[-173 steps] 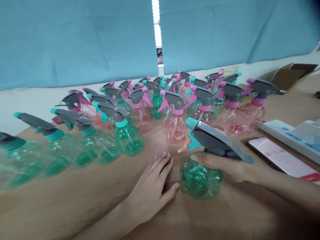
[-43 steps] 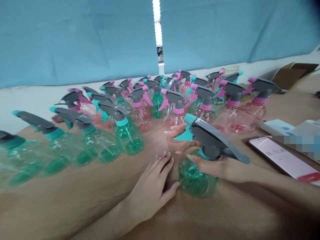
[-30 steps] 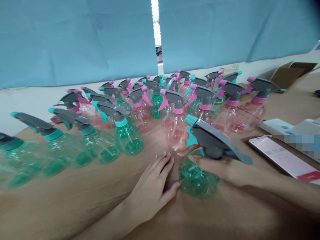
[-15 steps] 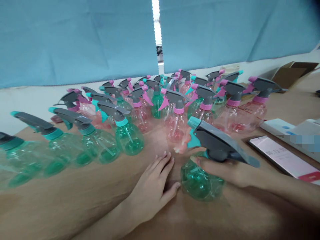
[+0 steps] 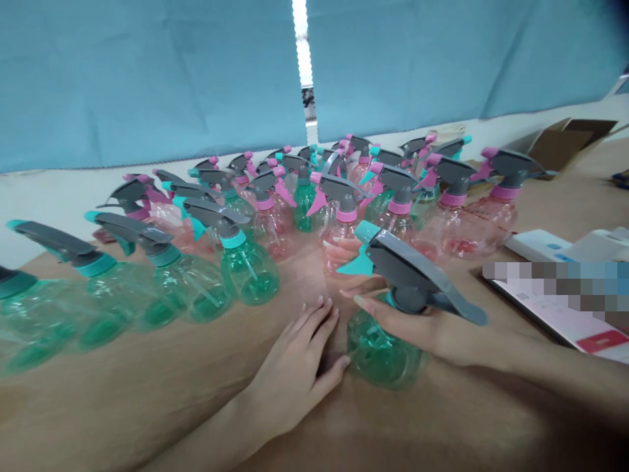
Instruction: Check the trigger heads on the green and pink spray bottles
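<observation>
A green spray bottle (image 5: 386, 347) with a grey head and turquoise nozzle and trigger stands on the table in front of me, its nozzle facing left. My right hand (image 5: 417, 321) is around its neck, thumb on the near side. Fingertips of that hand show beyond the neck, near the trigger, partly hidden by the bottle. Flat on the tabletop, just left of this bottle, lies my left hand (image 5: 299, 360), fingers stretched out and holding nothing. Its thumb tip is close to the bottle's side; whether they touch I cannot tell.
Green spray bottles (image 5: 250, 272) line the left side, and pink ones (image 5: 346, 229) crowd behind the held bottle. A phone (image 5: 555, 308) and a white box (image 5: 540, 246) lie at right. An open cardboard box (image 5: 570, 147) sits farther back, before a blue curtain (image 5: 196, 78).
The fingers of my right hand have come off the trigger and now extend past it. The bottle has shifted slightly left. My left hand has stayed flat on the table.
</observation>
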Motion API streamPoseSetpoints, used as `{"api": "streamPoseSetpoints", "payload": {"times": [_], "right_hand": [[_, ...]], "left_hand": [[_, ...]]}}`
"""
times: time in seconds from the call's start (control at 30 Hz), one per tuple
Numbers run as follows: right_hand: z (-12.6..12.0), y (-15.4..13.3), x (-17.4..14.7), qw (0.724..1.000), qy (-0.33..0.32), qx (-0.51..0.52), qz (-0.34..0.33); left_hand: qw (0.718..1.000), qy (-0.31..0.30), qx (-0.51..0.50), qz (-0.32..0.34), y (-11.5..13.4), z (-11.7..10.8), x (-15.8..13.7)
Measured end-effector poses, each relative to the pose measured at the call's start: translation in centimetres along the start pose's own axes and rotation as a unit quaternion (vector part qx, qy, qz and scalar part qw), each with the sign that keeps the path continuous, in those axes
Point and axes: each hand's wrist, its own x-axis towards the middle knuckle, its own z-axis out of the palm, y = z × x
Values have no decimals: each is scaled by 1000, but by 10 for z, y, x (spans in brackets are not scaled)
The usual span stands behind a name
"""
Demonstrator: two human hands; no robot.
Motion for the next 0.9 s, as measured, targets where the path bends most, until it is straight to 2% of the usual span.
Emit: {"api": "streamPoseSetpoints", "payload": {"times": [0.27,0.63,0.9], "right_hand": [[0,-2,1,999,-32,-2,40],[-2,-12,5,998,-21,64,-14],[-2,-13,7,999,-36,10,-8]], "left_hand": [[1000,10,-11,5,0,0,1],[1000,11,-2,1,-1,2,-1],[1000,17,-3,1,-1,3,-1]]}}
